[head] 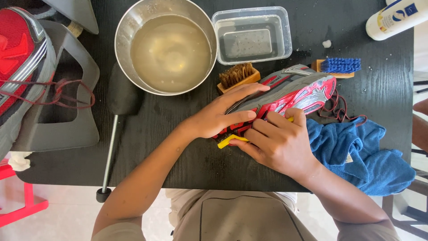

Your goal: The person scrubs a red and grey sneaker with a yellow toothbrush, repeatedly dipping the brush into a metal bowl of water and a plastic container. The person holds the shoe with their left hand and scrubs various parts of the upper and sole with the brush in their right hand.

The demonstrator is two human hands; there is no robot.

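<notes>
A grey and red running shoe (296, 89) lies on its side on the black table (178, 147), sole toward me. My left hand (218, 116) presses on its heel end and holds it steady. My right hand (276, 140) is closed around a small yellow-handled brush (228, 141), its head against the shoe's sole edge. The brush's bristles are hidden behind my fingers.
A steel bowl (125, 31) of cloudy water and a clear plastic tub (287, 31) stand at the back. A wooden brown-bristle brush (238, 76), a blue-bristle brush (339, 65), a blue towel (361, 156), a white bottle (394, 18) and a second shoe (22, 62) on a grey stand surround them.
</notes>
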